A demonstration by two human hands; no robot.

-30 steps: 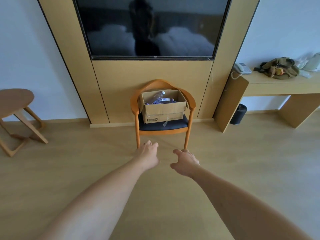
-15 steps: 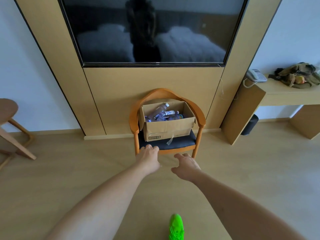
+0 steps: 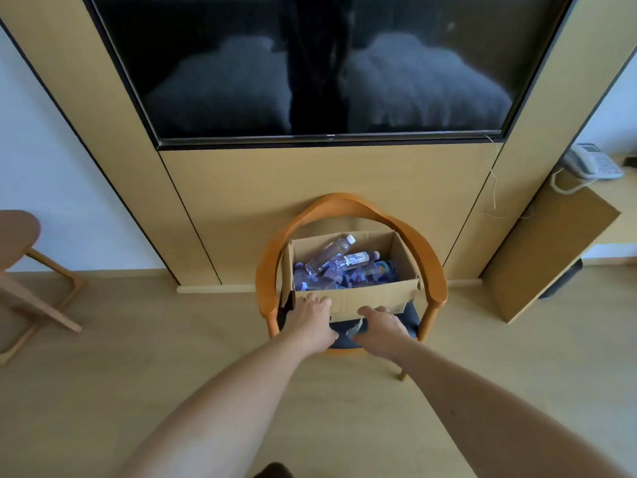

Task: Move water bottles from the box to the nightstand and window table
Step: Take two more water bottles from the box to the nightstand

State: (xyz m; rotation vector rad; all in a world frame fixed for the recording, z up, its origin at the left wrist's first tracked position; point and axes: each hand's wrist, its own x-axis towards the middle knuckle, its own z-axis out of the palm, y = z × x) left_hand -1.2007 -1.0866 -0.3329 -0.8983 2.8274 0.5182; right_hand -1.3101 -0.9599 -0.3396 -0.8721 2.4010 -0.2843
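Both bare forearms are stretched forward and slightly inward from the lower edge of the head view, converging on a cardboard box [image 3: 372, 295] that is set on the dark seat of a wooden armchair [image 3: 427, 257]. The left hand [image 3: 312, 320] is seen from the back, its fingers loosely extended and spread, their tips laid against or just in front of the left part of the box's front wall, below the rim; whether contact is made cannot be told. Nothing is gripped by it. The right hand [image 3: 379, 324] is likewise turned palm down, a little lower, before the right part of the same wall, with the fingers relaxed and partly bent and nothing enclosed by them; a loose strip of tape [image 3: 356, 327] hangs between the two hands. The water bottles [image 3: 344, 265] are all lying inside the open box in a jumbled heap, clear plastic with bluish labels, one with a white cap propped up against the back left wall. The chair is backed against a tan wall panel beneath a large dark television [image 3: 327, 67]. A round wooden side table [image 3: 17, 236] is seen at the left edge, and a desk [image 3: 551, 257] bearing a white telephone [image 3: 591, 162] is seen at the right.
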